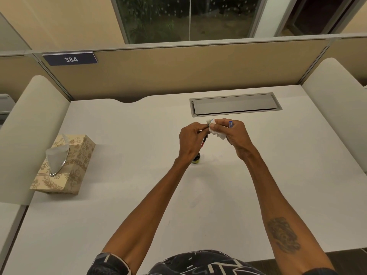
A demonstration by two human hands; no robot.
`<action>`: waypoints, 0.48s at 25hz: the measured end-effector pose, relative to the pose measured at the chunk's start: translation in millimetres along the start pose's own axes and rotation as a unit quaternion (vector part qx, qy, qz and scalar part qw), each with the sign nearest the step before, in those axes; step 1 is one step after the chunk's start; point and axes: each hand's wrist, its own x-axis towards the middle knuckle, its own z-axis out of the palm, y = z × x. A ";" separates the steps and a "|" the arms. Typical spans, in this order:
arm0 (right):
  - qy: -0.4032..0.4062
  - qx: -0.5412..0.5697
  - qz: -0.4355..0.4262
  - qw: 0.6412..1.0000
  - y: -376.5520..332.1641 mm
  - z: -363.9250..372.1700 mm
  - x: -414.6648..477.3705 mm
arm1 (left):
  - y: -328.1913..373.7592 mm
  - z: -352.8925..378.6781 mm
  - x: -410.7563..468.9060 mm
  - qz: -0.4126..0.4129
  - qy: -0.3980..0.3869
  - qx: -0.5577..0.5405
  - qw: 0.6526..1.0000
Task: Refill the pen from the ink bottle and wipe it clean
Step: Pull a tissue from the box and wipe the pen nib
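My left hand [190, 138] grips a thin dark pen [204, 139] whose lower end points down toward the table. My right hand [232, 132] pinches a crumpled white tissue [217, 133] around the pen's upper end, and a small blue piece [230, 124], perhaps a cap, sticks out between its fingers. The two hands meet above the white desk [139, 195]. A small dark ink bottle [196, 158] with a yellow label stands on the desk just below my left wrist, which partly hides it.
A patterned beige tissue box [65, 165] with a tissue sticking up sits at the desk's left. A grey cable hatch [235, 104] is set into the desk behind my hands. Beige partitions enclose the back and sides.
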 end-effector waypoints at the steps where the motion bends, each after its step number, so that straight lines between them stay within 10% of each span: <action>1: 0.009 -0.005 0.001 1.000 1.0 1.1 1.5 | 1.2 0.8 0.5 -0.006 0.012 0.001 1.000; 12: 0.095 0.052 0.058 0.992 2.3 17.1 0.4 | 1.6 2.5 1.5 -0.114 0.033 -0.064 0.991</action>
